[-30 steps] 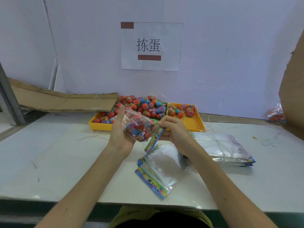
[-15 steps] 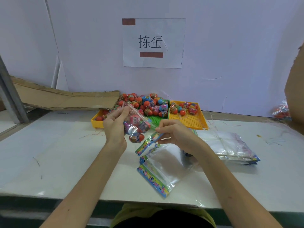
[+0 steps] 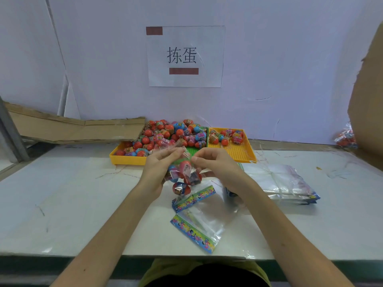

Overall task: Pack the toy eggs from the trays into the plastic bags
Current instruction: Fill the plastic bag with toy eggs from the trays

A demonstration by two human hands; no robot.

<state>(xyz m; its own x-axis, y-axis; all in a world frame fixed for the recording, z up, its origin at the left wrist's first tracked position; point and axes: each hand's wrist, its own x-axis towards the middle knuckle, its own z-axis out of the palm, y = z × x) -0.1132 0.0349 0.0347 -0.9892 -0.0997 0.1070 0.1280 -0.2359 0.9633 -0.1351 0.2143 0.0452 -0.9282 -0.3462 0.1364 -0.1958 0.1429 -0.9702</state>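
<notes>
Above the table's near edge (image 3: 62, 252) — left hand (image 3: 159, 168) and right hand (image 3: 215, 166) pinch the filled bag (image 3: 183, 177).

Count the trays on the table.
3 side by side at the back: left yellow tray heaped with eggs, green tray in the middle, mostly hidden, right yellow tray with few eggs.

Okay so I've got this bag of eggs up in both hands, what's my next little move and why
Probably press the bag's mouth closed. Both hands, left hand and right hand, pinch the top of the filled bag, which holds several toy eggs and hangs above the table, so sealing looks due before setting it aside.
</notes>
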